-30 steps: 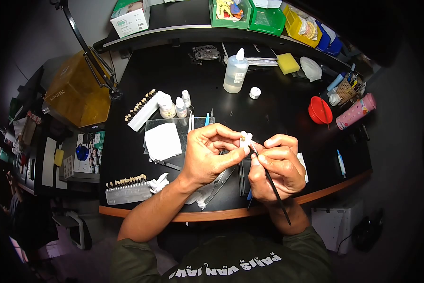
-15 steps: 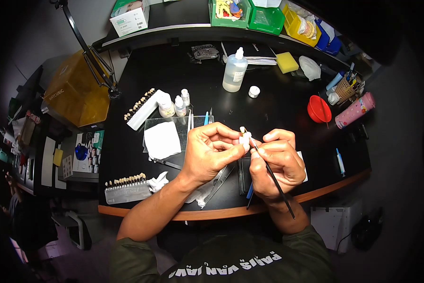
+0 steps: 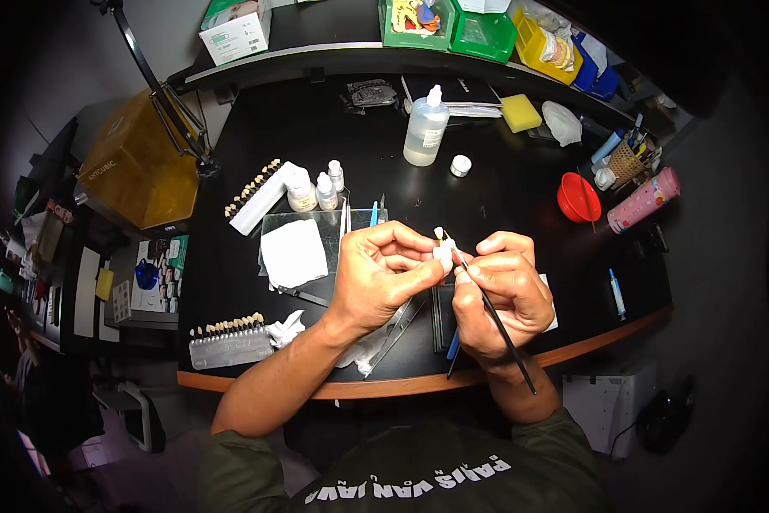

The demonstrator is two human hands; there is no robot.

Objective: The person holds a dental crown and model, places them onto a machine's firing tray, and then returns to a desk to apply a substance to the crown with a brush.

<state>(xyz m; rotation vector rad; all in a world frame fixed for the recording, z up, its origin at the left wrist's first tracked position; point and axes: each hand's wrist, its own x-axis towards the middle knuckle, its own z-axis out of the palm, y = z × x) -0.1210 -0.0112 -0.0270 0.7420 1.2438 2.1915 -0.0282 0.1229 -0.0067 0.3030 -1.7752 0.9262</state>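
Black counter (image 3: 508, 201) before you, your left hand (image 3: 383, 278) pinching a small white piece (image 3: 443, 252), your right hand (image 3: 511, 295) holding a thin brush (image 3: 508, 342), tip beside the piece.

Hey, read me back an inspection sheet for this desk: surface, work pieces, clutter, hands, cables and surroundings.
Surface: black desk with a wood-coloured front edge.
Work pieces: small white piece and slim dark tool, both in hand.
Clutter: clear bottle, white jar, red bowl, yellow sponge, white square pad.
Hands: left hand pinches the piece; right hand grips the tool like a pen, tip close to the piece, contact unclear.
Cables: thin cable beside the white box, lower right.
Surroundings: amber box and lamp arm at left; green bin beyond the desk.
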